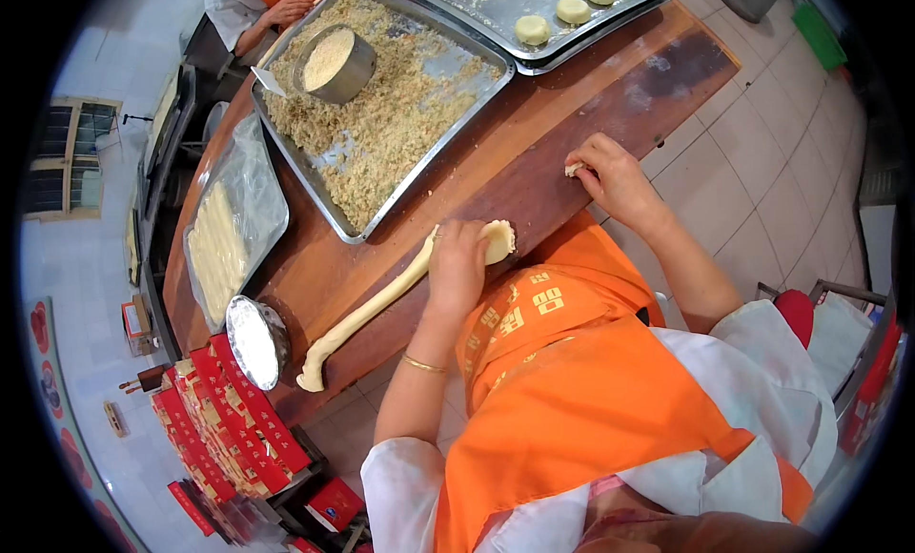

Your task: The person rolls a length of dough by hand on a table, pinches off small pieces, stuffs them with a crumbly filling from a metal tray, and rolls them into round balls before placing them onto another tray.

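Observation:
A long pale dough rope (367,315) lies slantwise along the near edge of the wooden table. My left hand (457,265), with a bangle on its wrist, is closed around the rope near its right end. Past my fingers, that end spreads into a flattened, hollowed piece with a ragged rim. Farther right, over the table's edge, my right hand (615,179) pinches a small dough piece (574,170) between thumb and fingers. My fingers partly cover this piece.
Crumbly filling fills a metal tray (381,227), where a round metal container (355,74) stands. Round dough cakes (532,30) sit on another tray at the back. At left are bagged dough strips (217,243) and a bowl of white powder (253,343). Another person's hand (286,10) shows beyond.

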`<state>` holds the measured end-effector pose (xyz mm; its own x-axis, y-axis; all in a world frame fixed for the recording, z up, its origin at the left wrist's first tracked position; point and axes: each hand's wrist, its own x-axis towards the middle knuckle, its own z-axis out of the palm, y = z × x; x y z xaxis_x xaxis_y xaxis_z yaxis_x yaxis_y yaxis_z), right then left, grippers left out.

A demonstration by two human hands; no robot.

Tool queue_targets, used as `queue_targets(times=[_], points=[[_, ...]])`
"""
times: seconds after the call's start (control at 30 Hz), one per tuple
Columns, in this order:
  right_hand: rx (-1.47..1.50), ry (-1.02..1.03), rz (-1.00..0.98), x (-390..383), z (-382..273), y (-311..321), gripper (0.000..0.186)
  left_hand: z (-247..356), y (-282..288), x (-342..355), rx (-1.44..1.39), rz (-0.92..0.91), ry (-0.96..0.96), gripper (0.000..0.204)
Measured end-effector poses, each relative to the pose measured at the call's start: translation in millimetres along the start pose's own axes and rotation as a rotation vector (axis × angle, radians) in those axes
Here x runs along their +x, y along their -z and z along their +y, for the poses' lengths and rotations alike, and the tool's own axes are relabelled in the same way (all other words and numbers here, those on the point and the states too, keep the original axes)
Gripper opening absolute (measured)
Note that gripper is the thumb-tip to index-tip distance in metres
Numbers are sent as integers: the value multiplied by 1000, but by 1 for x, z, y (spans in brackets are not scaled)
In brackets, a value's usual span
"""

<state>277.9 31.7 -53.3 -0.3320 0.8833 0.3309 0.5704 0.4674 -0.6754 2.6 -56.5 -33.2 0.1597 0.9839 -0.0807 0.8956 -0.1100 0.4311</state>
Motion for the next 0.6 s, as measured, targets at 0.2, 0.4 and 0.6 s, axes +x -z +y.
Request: queue_targets(times=[0.2,0.4,0.6], points=[[28,26,11,3,-10,2,16,6,-11,-3,-840,-126,244,16],[57,32,6,6,-17,4,16,13,-12,5,-167,186,-29,16],[69,31,-1,7,-21,4,17,-9,-20,13,-232,254,27,15]])
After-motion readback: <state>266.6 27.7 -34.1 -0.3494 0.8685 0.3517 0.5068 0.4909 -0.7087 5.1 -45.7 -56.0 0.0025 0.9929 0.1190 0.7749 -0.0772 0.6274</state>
